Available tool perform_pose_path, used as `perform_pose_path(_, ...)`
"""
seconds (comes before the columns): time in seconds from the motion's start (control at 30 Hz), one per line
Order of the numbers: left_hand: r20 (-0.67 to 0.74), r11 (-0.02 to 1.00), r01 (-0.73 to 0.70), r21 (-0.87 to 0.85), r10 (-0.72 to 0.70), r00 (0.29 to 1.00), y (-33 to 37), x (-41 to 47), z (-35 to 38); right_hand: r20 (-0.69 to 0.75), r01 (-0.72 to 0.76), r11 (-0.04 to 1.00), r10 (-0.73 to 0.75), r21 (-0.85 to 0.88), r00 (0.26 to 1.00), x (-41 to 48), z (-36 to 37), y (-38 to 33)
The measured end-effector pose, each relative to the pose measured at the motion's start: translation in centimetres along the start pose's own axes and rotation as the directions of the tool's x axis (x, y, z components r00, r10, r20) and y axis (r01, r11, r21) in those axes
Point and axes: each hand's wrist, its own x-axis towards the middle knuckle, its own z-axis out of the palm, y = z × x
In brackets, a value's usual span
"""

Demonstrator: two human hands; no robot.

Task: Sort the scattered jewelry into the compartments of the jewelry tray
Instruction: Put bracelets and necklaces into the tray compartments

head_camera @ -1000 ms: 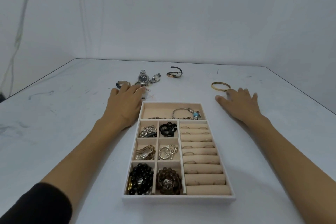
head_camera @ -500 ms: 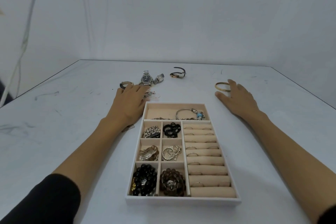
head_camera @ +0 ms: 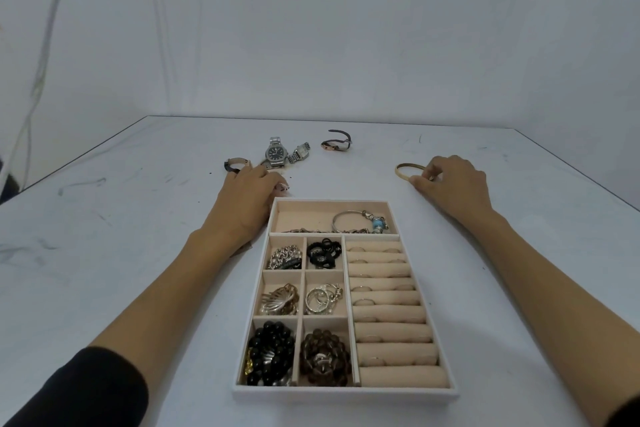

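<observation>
Head view: white table (head_camera: 104, 253), jewelry tray (head_camera: 346, 393) front centre, mostly filled.
Top compartment (head_camera: 304, 218): long, holds a charm bracelet, left half free; likely spot for a bangle.
Left hand (head_camera: 247, 204): palm down by the tray's far-left corner, watches just beyond; can't tell if it holds anything.
Right hand (head_camera: 450, 184): fingertips pinch the gold bangle (head_camera: 403, 168), on the table right of the tray, apart from it.
Tip: grip thin rim firmly, lift clear, lay flat beside bracelet, don't snag.

Black left sleeve (head_camera: 86, 388) and black right sleeve (head_camera: 628, 411), each up near the elbow, forearms (head_camera: 156, 295) bare.
</observation>
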Motion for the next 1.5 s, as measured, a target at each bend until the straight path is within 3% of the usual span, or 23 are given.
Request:
perform_pose_path(0.13,-0.011,0.999,0.013,-0.040,-0.013,1.000,-0.2,-0.1,-0.1,0.004,0.000,0.999,0.000,0.050,1.000,-0.2,-0.5,-0.1)
perform_pose_path(0.3,0.023,0.989,0.084,-0.122,-0.082,0.996,-0.7,-0.1,-0.2,0.055,0.002,0.914,-0.027,0.406,0.998,-0.8,-2.8,-1.6)
perform_pose_path(0.47,-0.090,0.949,0.083,-0.305,-0.115,0.989,-0.3,-0.4,-1.5,0.143,0.080,0.805,-0.201,0.587,0.969,-3.4,-6.2,-5.1)
perform_pose_path(0.6,-0.167,0.932,0.016,-0.363,-0.082,0.983,0.0,-0.4,-2.3,0.273,0.179,0.811,-0.382,0.557,0.883,-5.6,-6.5,-7.1)
perform_pose_path(0.73,-0.201,0.933,-0.010,-0.361,-0.067,0.977,0.2,-0.5,-2.8,0.361,0.212,0.829,-0.437,0.517,0.824,-6.2,-5.9,-7.6)
perform_pose_path(1.03,-0.259,0.938,-0.071,-0.339,-0.020,0.966,0.3,-0.6,-3.4,0.411,0.309,0.872,-0.459,0.381,0.788,-5.8,-5.7,-7.1)
perform_pose_path(1.33,-0.237,0.933,-0.089,-0.348,0.005,0.972,0.7,-0.8,-3.7,0.442,0.255,0.882,-0.427,0.396,0.789,-5.6,-6.1,-6.8)
perform_pose_path(1.5,-0.213,0.938,-0.075,-0.340,0.001,0.977,0.6,-0.8,-3.8,0.403,0.326,0.863,-0.476,0.387,0.781,-5.8,-5.8,-7.3)
